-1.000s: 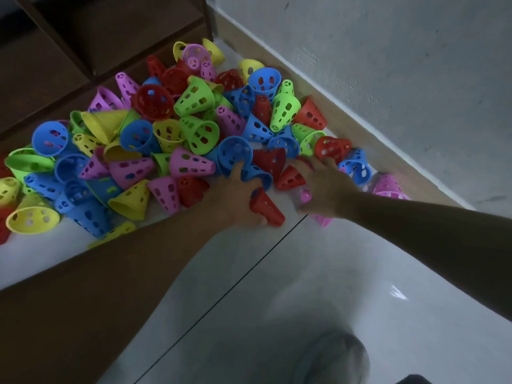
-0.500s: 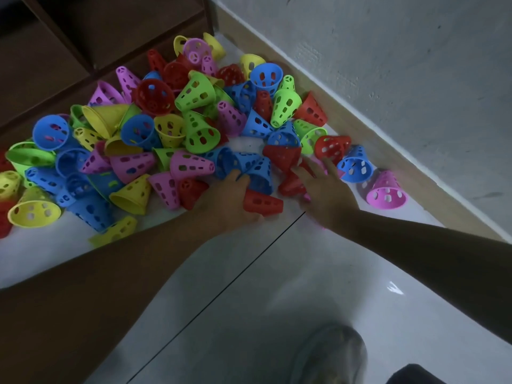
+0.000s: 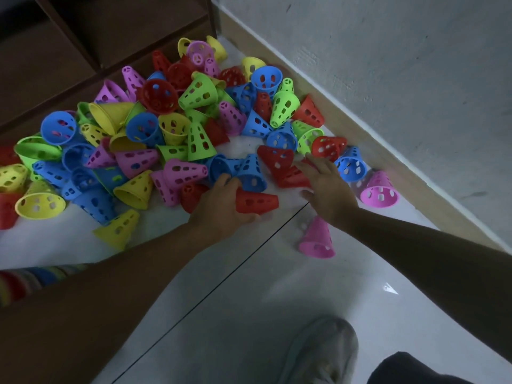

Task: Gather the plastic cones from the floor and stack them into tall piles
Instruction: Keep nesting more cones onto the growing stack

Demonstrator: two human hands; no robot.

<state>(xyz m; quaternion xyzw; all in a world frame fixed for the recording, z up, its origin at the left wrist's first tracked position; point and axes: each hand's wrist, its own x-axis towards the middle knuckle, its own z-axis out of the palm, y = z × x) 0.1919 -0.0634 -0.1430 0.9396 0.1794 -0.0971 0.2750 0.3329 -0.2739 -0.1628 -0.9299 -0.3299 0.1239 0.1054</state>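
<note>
- The pink cone (image 3: pixel 316 238) lies alone, nearer than the red cone (image 3: pixel 256 201).
- The left hand (image 3: pixel 221 207) grips that red cone; light, stiff plastic, best held by its wall.
- The right hand (image 3: pixel 327 189), fingers spread, reaches beside it toward the pile (image 3: pixel 155 134) beyond.

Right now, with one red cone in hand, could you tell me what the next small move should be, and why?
Probably reach the right hand forward onto the red cones just beyond its fingertips. The left hand already grips a red cone lying on its side, open end toward the right hand, and the right hand is open and holding nothing. Taking another red cone lets you nest the two.
</note>
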